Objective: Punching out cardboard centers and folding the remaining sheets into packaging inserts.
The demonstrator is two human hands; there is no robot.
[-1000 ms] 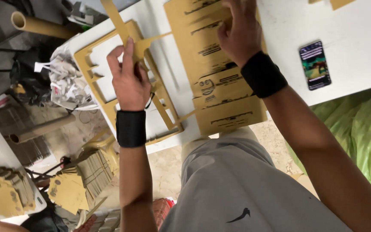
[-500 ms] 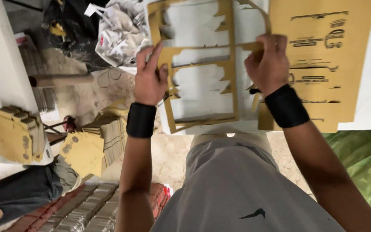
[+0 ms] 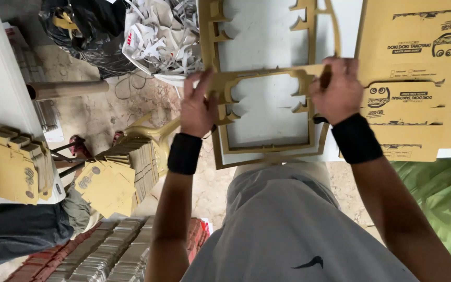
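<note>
My left hand (image 3: 198,107) and my right hand (image 3: 336,94) both grip a brown cardboard cut-out frame (image 3: 267,78), the leftover skeleton of a die-cut sheet, held over the white table (image 3: 267,112). The left hand pinches its left side, the right hand its right bar. Both wrists wear black bands. To the right of my right hand lies a stack of printed brown cardboard sheets (image 3: 418,78).
A bag of white and brown cardboard scraps (image 3: 157,36) and a black bag (image 3: 90,31) sit on the floor at upper left. A cardboard tube (image 3: 66,89) lies nearby. Stacks of folded brown boxes (image 3: 14,164) (image 3: 121,172) stand left. Green cloth (image 3: 439,203) lies right.
The view has swung left and down the table. My right hand left the printed sheets and took hold of the frame's right side, so both hands now hold it.
</note>
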